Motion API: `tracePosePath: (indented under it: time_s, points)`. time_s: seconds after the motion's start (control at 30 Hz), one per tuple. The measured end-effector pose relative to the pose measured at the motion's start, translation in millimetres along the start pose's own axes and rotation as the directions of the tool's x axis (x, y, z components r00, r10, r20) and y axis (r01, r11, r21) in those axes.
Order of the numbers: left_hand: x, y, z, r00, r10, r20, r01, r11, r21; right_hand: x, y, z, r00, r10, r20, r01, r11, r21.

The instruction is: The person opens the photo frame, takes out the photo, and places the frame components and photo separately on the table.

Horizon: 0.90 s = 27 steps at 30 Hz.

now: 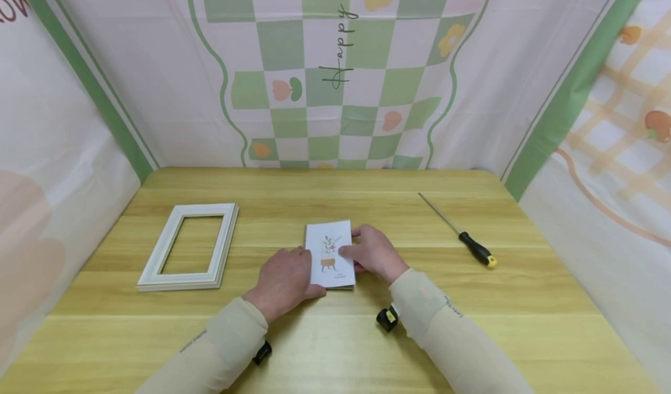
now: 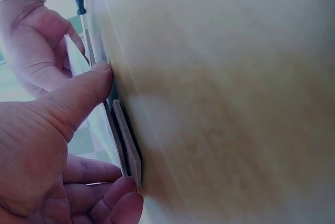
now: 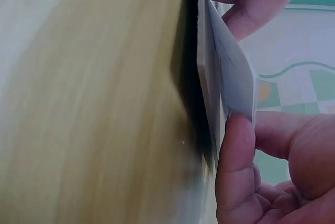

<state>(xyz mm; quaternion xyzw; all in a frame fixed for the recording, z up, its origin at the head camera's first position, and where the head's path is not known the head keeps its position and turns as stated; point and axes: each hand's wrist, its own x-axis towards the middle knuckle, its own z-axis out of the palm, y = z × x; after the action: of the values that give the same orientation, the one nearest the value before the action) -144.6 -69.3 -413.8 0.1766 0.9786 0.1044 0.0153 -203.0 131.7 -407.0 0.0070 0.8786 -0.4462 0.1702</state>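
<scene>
A white picture card [image 1: 317, 234] with a printed plant in a pot lies over a thin backing board [image 3: 202, 51] near the table's middle. My left hand [image 1: 284, 277] holds the left side, its thumb along the near edge and its fingers at the left edge. Under the board, a narrow stand leg [image 2: 128, 143] shows in the left wrist view. My right hand [image 1: 374, 253] pinches the card's right edge between thumb and fingers. In the right wrist view the card bends up from the board, with a gap between them on that side.
On the left of the table [image 1: 367, 353] lies a white picture frame [image 1: 180, 281] with an open middle. A screwdriver [image 1: 476, 249] with a black and yellow handle lies at the right. Printed cloth [image 1: 367, 44] hangs behind the table's far edge.
</scene>
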Motion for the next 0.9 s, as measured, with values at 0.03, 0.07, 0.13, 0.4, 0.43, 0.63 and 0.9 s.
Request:
tracePosePath:
  time_s: [0.03,0.07,0.13,0.4,0.43,0.63,0.9]
  points:
    - [-0.1,-0.1,0.0,1.000,0.002,-0.003,-0.002,1.000,0.001,-0.5,-0.1,0.1,1.000,-0.009,-0.004,0.009,1.000,-0.010]
    - [-0.2,-0.3,0.1,1.000,0.003,-0.003,-0.003,1.000,0.002,-0.9,-0.1,0.2,1.000,-0.019,-0.012,0.018,0.999,-0.032]
    - [-0.4,-0.7,0.3,1.000,0.006,-0.003,-0.006,1.000,0.005,-1.7,-0.4,0.4,0.999,-0.038,-0.021,0.036,0.996,-0.076]
    - [-1.4,-2.1,0.4,1.000,0.008,0.000,-0.008,1.000,0.009,-0.4,-1.5,-0.1,0.999,-0.037,-0.002,0.037,0.988,-0.150]
    - [-1.4,-2.3,0.5,1.000,0.008,0.001,-0.008,1.000,0.011,0.2,-1.4,-0.7,0.999,-0.038,0.011,0.040,0.988,-0.148]
    - [-0.9,-2.4,0.5,1.000,0.003,0.011,-0.003,1.000,0.017,5.8,-0.1,-7.1,0.994,-0.027,0.108,0.036,0.996,-0.087]
    - [0.3,-1.3,0.3,1.000,-0.008,0.030,0.008,0.999,0.031,9.2,-3.9,-13.4,0.986,-0.007,0.167,0.018,0.998,-0.062]
